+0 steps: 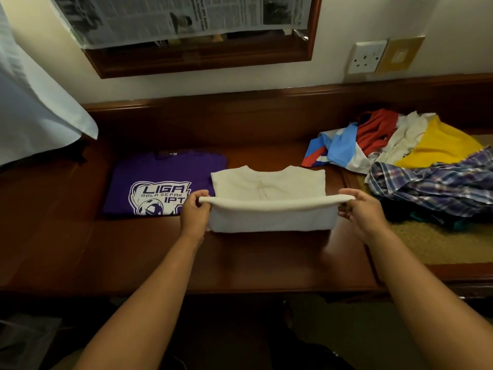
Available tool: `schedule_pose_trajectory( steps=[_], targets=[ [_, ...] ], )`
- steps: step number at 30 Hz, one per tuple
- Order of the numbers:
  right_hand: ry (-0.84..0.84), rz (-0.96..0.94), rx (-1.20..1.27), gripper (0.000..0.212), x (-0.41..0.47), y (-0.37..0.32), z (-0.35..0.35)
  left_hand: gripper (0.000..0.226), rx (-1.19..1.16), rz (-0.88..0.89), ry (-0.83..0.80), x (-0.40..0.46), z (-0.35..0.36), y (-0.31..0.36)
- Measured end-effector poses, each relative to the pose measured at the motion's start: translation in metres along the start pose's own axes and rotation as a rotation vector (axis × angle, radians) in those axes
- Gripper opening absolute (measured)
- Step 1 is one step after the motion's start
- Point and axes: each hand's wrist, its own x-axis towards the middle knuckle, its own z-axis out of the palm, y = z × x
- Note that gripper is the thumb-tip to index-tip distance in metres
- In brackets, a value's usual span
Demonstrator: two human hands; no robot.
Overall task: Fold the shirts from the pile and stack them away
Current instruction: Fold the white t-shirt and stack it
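Observation:
A cream white shirt (269, 182) lies on the wooden desk (80, 236), its collar end away from me. Its near part is lifted and doubled over into a raised fold. My left hand (193, 212) pinches the left end of that fold, and my right hand (364, 209) pinches the right end. A folded purple shirt (160, 180) with a white logo lies flat just left of the white one. The pile of unfolded shirts (416, 158), red, blue, yellow, white and plaid, sits at the right.
A wooden back rail (240, 102) runs behind the desk under a framed mirror covered with newspaper (186, 20). White cloth (34, 116) hangs at the left. A wall socket (368, 57) is at the upper right. A woven mat (440, 244) lies under the pile.

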Motion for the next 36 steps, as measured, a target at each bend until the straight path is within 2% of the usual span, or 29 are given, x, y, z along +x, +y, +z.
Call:
schedule_pose_trajectory(
  steps=[5,9,15,21,29,32,36],
  targets=[
    [-0.081,-0.117,-0.184,0.024,0.050,-0.007,0.008,0.021,0.173,-0.009,0.020,0.045,0.012,0.007],
    [-0.098,-0.138,-0.304,0.012,0.080,-0.015,0.020,0.023,0.171,-0.032,0.013,0.069,0.026,0.011],
    [-0.072,-0.110,-0.465,0.020,0.119,-0.020,0.041,0.019,0.236,0.000,-0.018,0.103,0.049,0.009],
    [-0.005,-0.180,-0.548,0.026,0.160,-0.006,0.065,0.023,0.372,0.021,-0.038,0.141,0.071,-0.008],
    [0.083,-0.102,-0.752,0.026,0.213,0.029,0.086,0.028,0.487,0.005,-0.064,0.187,0.098,-0.031],
    [0.106,-0.030,-0.792,0.029,0.222,0.042,0.087,0.029,0.539,-0.026,-0.044,0.192,0.102,-0.045],
    [0.140,-0.127,-0.839,0.032,0.212,0.042,0.092,0.026,0.586,-0.034,0.033,0.186,0.108,-0.044]
  ],
)
